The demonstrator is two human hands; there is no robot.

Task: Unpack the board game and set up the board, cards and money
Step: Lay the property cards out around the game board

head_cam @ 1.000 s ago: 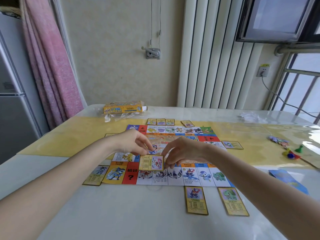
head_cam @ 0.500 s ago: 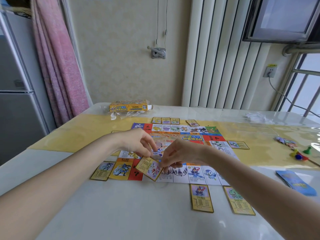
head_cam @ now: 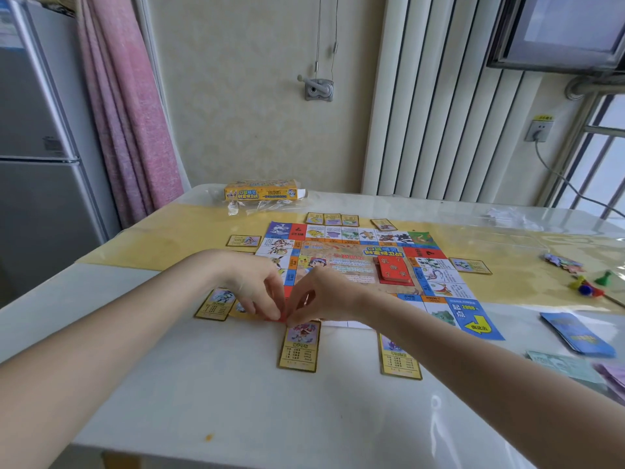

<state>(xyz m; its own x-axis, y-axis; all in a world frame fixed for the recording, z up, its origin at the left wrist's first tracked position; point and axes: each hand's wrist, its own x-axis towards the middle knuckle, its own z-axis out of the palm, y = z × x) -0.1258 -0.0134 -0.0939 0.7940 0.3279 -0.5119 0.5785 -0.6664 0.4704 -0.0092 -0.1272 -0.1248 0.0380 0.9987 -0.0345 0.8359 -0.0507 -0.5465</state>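
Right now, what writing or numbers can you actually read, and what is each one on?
"起点 2000": blue corner square of the board.
"?": red squares on the board's edge.
Red card stack: characters, too blurred.
Yellow game box: blue lettering, blurred.
Gold-bordered cards: tables too small.

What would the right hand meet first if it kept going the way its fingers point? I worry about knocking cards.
Probably the left hand: the right hand points left and its fingertips nearly touch it already, above a yellow card. Depth is unclear.
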